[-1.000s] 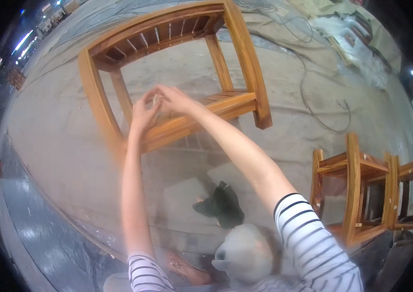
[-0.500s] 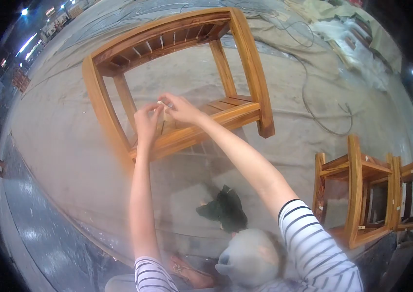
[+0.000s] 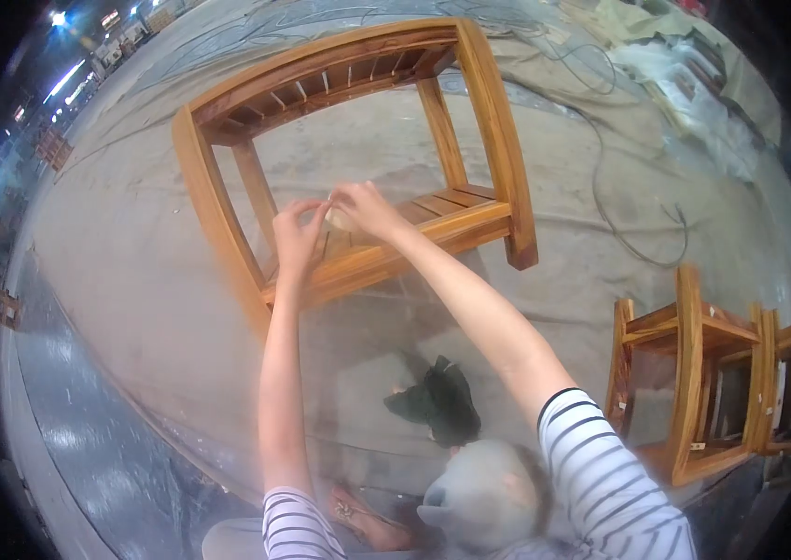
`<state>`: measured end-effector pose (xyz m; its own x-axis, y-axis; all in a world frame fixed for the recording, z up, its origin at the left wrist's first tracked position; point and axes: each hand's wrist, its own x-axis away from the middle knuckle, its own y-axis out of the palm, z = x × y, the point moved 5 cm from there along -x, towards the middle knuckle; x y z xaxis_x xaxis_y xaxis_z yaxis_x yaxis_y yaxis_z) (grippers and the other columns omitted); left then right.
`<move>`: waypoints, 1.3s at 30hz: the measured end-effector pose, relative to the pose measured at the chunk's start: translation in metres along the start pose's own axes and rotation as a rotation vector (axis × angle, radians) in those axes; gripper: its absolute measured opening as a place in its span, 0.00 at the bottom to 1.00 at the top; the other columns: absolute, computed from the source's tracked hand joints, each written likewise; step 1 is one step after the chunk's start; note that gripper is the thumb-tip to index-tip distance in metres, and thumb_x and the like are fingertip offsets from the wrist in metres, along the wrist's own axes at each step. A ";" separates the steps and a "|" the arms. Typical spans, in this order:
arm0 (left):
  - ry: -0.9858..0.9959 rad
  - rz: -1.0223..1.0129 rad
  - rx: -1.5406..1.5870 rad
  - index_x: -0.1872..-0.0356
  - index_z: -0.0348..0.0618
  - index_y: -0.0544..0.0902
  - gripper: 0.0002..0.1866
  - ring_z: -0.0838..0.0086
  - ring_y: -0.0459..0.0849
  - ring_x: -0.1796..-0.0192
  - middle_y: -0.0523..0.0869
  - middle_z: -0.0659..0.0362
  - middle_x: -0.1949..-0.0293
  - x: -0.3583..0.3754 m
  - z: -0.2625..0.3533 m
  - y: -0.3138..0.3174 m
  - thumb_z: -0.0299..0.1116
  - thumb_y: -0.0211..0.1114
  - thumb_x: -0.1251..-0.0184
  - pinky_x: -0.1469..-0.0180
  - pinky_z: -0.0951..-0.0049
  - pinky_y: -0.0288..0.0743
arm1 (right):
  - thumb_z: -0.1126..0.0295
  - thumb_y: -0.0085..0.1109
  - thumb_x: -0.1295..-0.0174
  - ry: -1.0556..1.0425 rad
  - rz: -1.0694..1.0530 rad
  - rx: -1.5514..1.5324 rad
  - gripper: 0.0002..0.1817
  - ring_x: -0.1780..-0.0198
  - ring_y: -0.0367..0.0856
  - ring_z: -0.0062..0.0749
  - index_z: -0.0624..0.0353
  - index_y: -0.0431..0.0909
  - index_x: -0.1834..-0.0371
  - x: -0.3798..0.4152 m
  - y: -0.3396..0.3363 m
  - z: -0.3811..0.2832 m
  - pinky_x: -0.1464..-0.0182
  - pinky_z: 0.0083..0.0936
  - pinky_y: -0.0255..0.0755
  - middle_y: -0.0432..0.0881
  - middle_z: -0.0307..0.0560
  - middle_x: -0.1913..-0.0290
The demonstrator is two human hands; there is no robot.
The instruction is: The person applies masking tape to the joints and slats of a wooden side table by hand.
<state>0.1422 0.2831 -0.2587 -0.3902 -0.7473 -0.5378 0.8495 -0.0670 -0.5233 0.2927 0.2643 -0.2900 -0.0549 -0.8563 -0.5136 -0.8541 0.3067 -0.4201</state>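
A wooden stand [image 3: 386,266] with slatted upper and lower shelves is in front of me. Over its lower shelf [image 3: 451,201], my left hand [image 3: 295,233] and my right hand [image 3: 366,207] meet at the fingertips. The left thumb and finger are pinched at a tiny whitish piece, mostly hidden by the fingers. A pale, thin-looking thing [image 3: 340,220] shows under my right hand, its fingers curled about it; its kind is not clear. Both forearms pass above the stand's near rail.
More wooden stands [image 3: 685,373] are at the right. A dark green cloth [image 3: 442,401] and a grey rounded thing [image 3: 484,495] are near my body. A cable [image 3: 605,201] crosses the covered floor [image 3: 153,243], and plastic sheeting [image 3: 685,93] is heaped at the far right.
The whole view has shifted slightly, so the stand appears a little further right. My hands stay together at the fingertips; the whitish piece between them shows less now.
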 end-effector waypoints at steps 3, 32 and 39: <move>0.158 0.128 -0.195 0.62 0.38 0.88 0.09 0.59 0.81 0.53 0.88 0.53 0.60 0.001 0.010 -0.002 0.31 0.70 0.42 0.47 0.63 0.73 | 0.72 0.57 0.37 -0.027 0.021 0.040 0.08 0.56 0.80 0.60 0.64 0.80 0.61 0.002 0.001 -0.007 0.58 0.43 0.74 0.82 0.62 0.62; -0.207 -0.061 0.015 0.68 0.33 0.86 0.15 0.61 0.86 0.67 0.86 0.45 0.72 -0.019 -0.026 0.013 0.38 0.71 0.47 0.62 0.66 0.76 | 0.78 0.53 0.41 -0.172 0.049 0.194 0.03 0.60 0.75 0.64 0.62 0.73 0.64 0.004 -0.003 -0.034 0.64 0.50 0.68 0.79 0.59 0.64; -0.320 -0.139 0.110 0.63 0.31 0.86 0.15 0.76 0.81 0.66 0.87 0.54 0.71 -0.018 -0.054 0.025 0.36 0.65 0.37 0.61 0.71 0.75 | 0.78 0.53 0.41 -0.189 0.058 0.222 0.03 0.61 0.77 0.62 0.60 0.74 0.64 0.005 0.000 -0.030 0.64 0.49 0.70 0.80 0.57 0.65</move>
<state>0.1513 0.3305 -0.2978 -0.3884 -0.8940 -0.2235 0.8363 -0.2400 -0.4930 0.2769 0.2471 -0.2701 0.0146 -0.7482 -0.6633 -0.7171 0.4545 -0.5284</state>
